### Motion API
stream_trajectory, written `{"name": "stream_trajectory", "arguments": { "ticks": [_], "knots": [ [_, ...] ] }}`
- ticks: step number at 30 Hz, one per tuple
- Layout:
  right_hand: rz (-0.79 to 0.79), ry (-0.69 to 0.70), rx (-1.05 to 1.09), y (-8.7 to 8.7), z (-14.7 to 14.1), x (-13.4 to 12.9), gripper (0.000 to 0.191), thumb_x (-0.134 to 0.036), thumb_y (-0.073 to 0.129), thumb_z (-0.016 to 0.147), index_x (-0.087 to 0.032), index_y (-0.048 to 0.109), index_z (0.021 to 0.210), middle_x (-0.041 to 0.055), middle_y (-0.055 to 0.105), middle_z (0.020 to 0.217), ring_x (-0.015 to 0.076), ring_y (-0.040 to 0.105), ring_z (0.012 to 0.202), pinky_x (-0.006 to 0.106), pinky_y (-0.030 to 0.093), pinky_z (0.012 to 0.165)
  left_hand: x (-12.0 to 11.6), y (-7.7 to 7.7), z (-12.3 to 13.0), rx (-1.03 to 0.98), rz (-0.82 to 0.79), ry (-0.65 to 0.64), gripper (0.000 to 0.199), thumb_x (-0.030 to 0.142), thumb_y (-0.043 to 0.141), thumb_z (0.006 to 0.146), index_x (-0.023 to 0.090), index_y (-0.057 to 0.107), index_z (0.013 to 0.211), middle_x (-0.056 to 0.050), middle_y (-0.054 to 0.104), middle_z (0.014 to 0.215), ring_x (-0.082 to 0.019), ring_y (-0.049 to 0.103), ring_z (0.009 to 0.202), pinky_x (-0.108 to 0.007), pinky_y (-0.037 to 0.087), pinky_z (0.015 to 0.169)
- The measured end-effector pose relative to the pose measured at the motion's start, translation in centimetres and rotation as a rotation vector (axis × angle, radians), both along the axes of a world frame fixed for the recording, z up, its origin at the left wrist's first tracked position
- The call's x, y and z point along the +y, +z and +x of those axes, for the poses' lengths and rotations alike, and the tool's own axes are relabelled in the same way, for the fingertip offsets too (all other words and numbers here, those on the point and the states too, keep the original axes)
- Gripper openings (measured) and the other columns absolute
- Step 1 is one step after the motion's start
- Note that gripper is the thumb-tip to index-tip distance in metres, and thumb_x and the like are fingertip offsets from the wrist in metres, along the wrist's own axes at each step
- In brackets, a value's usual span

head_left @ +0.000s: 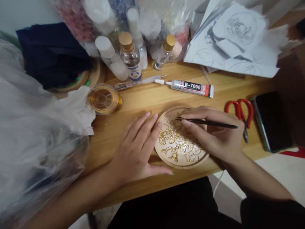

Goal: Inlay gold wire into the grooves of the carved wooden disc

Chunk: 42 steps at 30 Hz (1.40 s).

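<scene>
While a clear plastic bag [45, 152] covered the left end of the wooden bench [105, 143], a dark cloth [51, 55] lay behind it, draped over round wooden pieces. Next came a spool of gold wire [104, 99], just beside crumpled white paper [81, 106]. Behind it stood a clear bottle [131, 62] with a tan cap. The left hand [137, 149] lay palm down, its fingers extended and slightly apart, thumb spread wide; the index fingertip met the left rim of a round wooden board [158, 149]. A pen [143, 82] lay beyond this hand. The board rested flat near the front edge of the bench; a gold wire design [179, 148] occupied its lower part, with drawn lines visible above. Behind the board lay a glue tube [192, 88] marked B-7000. The right hand [220, 132] was above the board's right side, its fingers clamped on dark tweezers [212, 123]; whether the tips touched the surface could not be told. Farther right were sheets of line drawings [235, 44], red-handled pliers [239, 109] and a phone [273, 122].
</scene>
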State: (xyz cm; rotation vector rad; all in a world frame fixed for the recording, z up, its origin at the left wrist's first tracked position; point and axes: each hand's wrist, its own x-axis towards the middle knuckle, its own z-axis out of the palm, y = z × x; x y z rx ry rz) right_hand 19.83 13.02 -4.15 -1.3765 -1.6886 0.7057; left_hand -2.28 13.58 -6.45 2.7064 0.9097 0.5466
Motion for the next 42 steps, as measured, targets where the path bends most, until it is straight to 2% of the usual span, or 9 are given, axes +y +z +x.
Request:
{"name": "stream_trajectory", "arguments": {
  "ticks": [4,8,15,25,29,34,36,39,42],
  "knots": [
    [-0.039,0.024,0.0,0.2,-0.1,-0.1,0.013,-0.014,0.067,0.077,-0.021,0.07,0.087,0.0018,0.071,0.084,0.0149,0.067,0.078,0.028,0.055,0.071,-0.2,0.1,0.3,0.079,-0.021,0.016,0.099,0.08,0.048,0.069,0.006,0.041,0.134,-0.023,0.045,0.139,-0.036,0.036,0.133,-0.05,0.028,0.109],
    [-0.112,0.12,-0.025,0.2,-0.2,-0.1,0.01,-0.014,0.066,0.078,-0.018,0.069,0.087,0.0038,0.07,0.083,0.0146,0.066,0.077,0.027,0.054,0.07,-0.3,0.0,0.4,0.114,-0.027,0.019,0.098,0.081,0.044,0.07,0.007,0.043,0.134,-0.021,0.044,0.141,-0.036,0.034,0.134,-0.049,0.023,0.111],
    [-0.096,0.17,-0.084,-0.3,-0.2,-0.1,0.008,-0.014,0.064,0.08,-0.017,0.066,0.088,0.0037,0.069,0.082,0.0136,0.064,0.076,0.027,0.053,0.068,-0.3,0.0,0.3,0.128,-0.011,0.018,0.096,0.08,0.044,0.071,0.007,0.046,0.133,-0.02,0.044,0.141,-0.036,0.034,0.134,-0.049,0.022,0.112],
    [-0.086,0.148,-0.094,-0.4,-0.6,-0.3,0.008,-0.014,0.064,0.08,-0.018,0.066,0.087,0.0034,0.069,0.081,0.0136,0.065,0.074,0.027,0.052,0.067,-0.3,-0.1,0.4,0.16,-0.003,0.002,0.095,0.079,0.043,0.073,0.006,0.044,0.134,-0.018,0.04,0.145,-0.034,0.033,0.136,-0.047,0.025,0.111],
    [-0.142,0.079,0.059,-0.4,-0.8,0.0,0.008,-0.016,0.066,0.079,-0.02,0.067,0.085,0.0023,0.069,0.082,0.0132,0.064,0.075,0.027,0.052,0.067,-0.3,-0.1,0.4,0.174,-0.009,-0.011,0.094,0.077,0.043,0.074,0.006,0.043,0.135,-0.018,0.037,0.146,-0.031,0.033,0.136,-0.046,0.027,0.11],
    [-0.189,-0.233,0.396,-0.9,0.7,1.3,0.004,-0.021,0.068,0.077,-0.021,0.065,0.075,-0.0009,0.064,0.069,0.0118,0.06,0.064,0.027,0.05,0.062,-0.4,-0.1,0.3,0.193,0.005,0.009,0.095,0.078,0.043,0.074,0.007,0.043,0.135,-0.017,0.036,0.147,-0.03,0.032,0.137,-0.045,0.025,0.111],
    [-0.252,-0.181,0.5,-1.1,1.5,2.0,0.008,-0.023,0.068,0.076,-0.02,0.064,0.07,-0.002,0.059,0.061,0.011,0.056,0.058,0.027,0.049,0.06,-0.5,0.1,0.3,0.206,0.023,0.016,0.094,0.079,0.041,0.074,0.007,0.043,0.135,-0.017,0.037,0.147,-0.029,0.033,0.136,-0.044,0.025,0.111],
    [-0.295,-0.043,0.527,-1.5,1.9,3.0,0.008,-0.023,0.07,0.073,-0.019,0.066,0.068,-0.0017,0.059,0.061,0.01,0.054,0.057,0.026,0.047,0.06,-0.9,0.2,0.3,0.214,0.075,0.031,0.093,0.079,0.04,0.074,0.006,0.046,0.132,-0.018,0.041,0.144,-0.03,0.037,0.134,-0.044,0.026,0.11],
    [-0.316,0.02,0.552,-1.5,1.5,3.8,0.008,-0.024,0.07,0.072,-0.019,0.066,0.067,-0.0024,0.059,0.058,0.0091,0.054,0.055,0.024,0.046,0.057,-1.3,0.2,0.5,0.186,0.15,0.064,0.093,0.079,0.039,0.075,0.003,0.051,0.127,-0.021,0.045,0.14,-0.032,0.039,0.133,-0.045,0.027,0.11]
  ]
}}
